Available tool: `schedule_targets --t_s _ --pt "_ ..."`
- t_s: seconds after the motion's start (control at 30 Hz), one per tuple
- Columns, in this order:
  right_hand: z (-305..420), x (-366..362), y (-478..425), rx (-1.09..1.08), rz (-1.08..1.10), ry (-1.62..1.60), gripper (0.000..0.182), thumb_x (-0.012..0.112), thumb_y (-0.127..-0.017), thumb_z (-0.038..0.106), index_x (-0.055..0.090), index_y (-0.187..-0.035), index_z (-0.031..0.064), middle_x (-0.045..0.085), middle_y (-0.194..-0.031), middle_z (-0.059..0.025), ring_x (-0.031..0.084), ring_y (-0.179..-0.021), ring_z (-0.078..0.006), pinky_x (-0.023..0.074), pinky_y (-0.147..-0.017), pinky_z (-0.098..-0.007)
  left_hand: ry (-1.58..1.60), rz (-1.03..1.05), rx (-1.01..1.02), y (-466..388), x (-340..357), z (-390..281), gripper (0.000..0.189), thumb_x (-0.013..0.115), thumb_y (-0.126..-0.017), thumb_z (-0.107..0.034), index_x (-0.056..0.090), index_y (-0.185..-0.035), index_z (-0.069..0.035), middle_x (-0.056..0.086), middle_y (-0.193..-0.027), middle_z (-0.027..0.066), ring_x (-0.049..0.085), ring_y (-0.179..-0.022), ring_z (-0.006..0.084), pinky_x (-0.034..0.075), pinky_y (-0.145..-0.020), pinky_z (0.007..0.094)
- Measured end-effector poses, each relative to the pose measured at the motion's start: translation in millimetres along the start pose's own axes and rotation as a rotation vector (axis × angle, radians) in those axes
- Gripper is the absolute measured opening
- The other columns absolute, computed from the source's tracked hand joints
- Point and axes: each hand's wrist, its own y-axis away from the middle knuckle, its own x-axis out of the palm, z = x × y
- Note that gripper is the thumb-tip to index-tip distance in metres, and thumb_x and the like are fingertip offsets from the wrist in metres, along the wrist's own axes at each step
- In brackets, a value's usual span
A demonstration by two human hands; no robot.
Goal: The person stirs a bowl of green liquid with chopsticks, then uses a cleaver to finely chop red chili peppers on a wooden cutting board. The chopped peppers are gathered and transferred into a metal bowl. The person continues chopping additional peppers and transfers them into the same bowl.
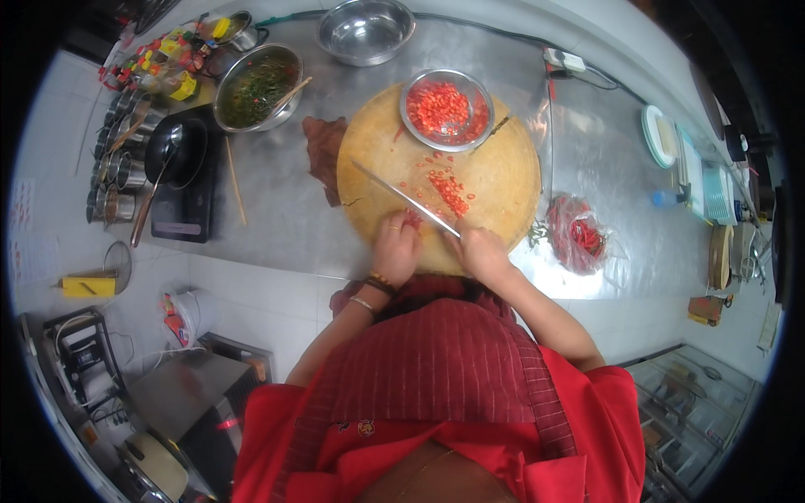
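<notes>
My right hand [483, 253] grips a kitchen knife [405, 198], its blade slanting up and left across a round wooden chopping board [371, 141]. Close beside the blade, my left hand [397, 250] presses red chillies [412, 218] down on the board with its fingers. How many chillies are under the fingers is hidden. Sliced red chilli [449, 193] lies in a loose strip beyond the knife. At the board's far side sits a steel bowl [409, 129] holding many chilli rings [438, 107].
A plastic bag of whole red chillies [586, 237] lies right of the board. Leftward are a brown cloth-like piece [325, 154], a chopstick [236, 180], a wok [188, 154] on an induction cooker [182, 220], and a bowl of greens in liquid [261, 88]. Another steel bowl [366, 31] stands behind.
</notes>
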Motion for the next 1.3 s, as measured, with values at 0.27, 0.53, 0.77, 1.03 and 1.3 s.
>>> schedule_targets --t_s 0.27,0.53,0.77,1.03,1.3 --pt "-0.4 6.8 1.7 -0.037 -0.015 0.010 0.032 0.057 -0.095 0.034 0.059 -0.096 0.0017 0.063 -0.064 -0.0226 0.065 -0.061 -0.0417 0.0531 -0.056 -0.0499 0.008 -0.001 0.022 -1.3 0.0 -2.6 0.021 0.070 -0.078 -0.005 0.060 -0.096 0.000 0.056 -0.110 0.0160 0.054 -0.102 0.0365 0.048 -0.087 0.0432" --pt "6.3 -31.1 29.9 -0.066 0.030 0.044 0.022 0.055 -0.094 0.022 0.056 -0.091 0.0005 0.062 -0.060 -0.0223 0.065 -0.058 -0.0414 0.0529 -0.053 -0.0498 0.000 -0.021 0.040 2.8 7.1 7.0 0.015 0.069 -0.080 -0.005 0.065 -0.094 0.000 0.063 -0.104 0.0144 0.059 -0.098 0.0339 0.050 -0.088 0.0414" --pt "7.8 -8.2 29.7 0.013 0.078 0.128 0.017 0.061 -0.088 0.018 0.056 -0.089 0.0017 0.063 -0.065 -0.0206 0.065 -0.061 -0.0394 0.0519 -0.055 -0.0488 -0.066 -0.032 0.099 5.6 4.9 9.7 0.017 0.067 -0.083 -0.007 0.067 -0.098 0.000 0.065 -0.103 0.0148 0.060 -0.099 0.0339 0.050 -0.090 0.0420" --pt "0.5 2.2 -13.6 -0.047 -0.028 -0.031 0.025 0.060 -0.092 0.026 0.060 -0.092 0.0010 0.064 -0.068 -0.0231 0.065 -0.064 -0.0406 0.0522 -0.059 -0.0486 0.035 -0.013 0.014 -2.6 0.4 10.8 0.013 0.069 -0.080 -0.002 0.065 -0.092 0.001 0.063 -0.104 0.0136 0.060 -0.100 0.0336 0.050 -0.088 0.0411" --pt "6.9 -48.6 25.3 -0.038 0.163 0.098 0.027 0.057 -0.094 0.027 0.059 -0.093 -0.0002 0.065 -0.068 -0.0223 0.066 -0.063 -0.0409 0.0530 -0.058 -0.0487 0.019 -0.012 0.002 2.8 1.6 14.1 0.013 0.070 -0.080 -0.004 0.066 -0.091 0.000 0.063 -0.102 0.0136 0.059 -0.101 0.0347 0.050 -0.089 0.0412"
